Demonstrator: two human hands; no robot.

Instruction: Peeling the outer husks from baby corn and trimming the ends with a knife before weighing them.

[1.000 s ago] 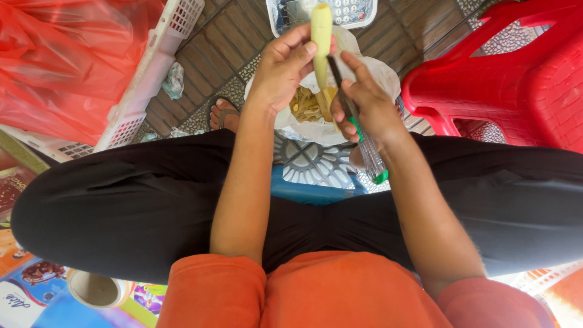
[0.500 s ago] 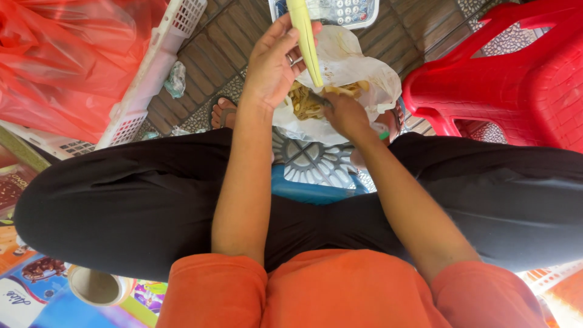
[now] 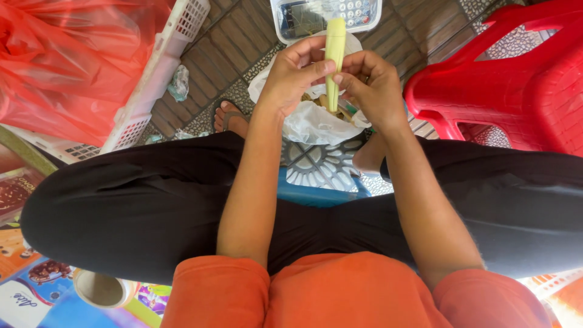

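head | both hands, left (image 3: 293,73) and right (image 3: 371,82), grip pale stalk (image 3: 334,58)

Red plastic chair (image 3: 510,85) at far right on the tiled floor (image 3: 231,54). Grey calculator (image 3: 325,15) at the far edge, centre. White slatted crate (image 3: 155,73) running along the left, red plastic bag (image 3: 67,54) bulging beyond it. Blue stool (image 3: 319,173) in the middle. Roll of tape (image 3: 100,288) at near left, colourful printed boxes (image 3: 30,285) beside it.
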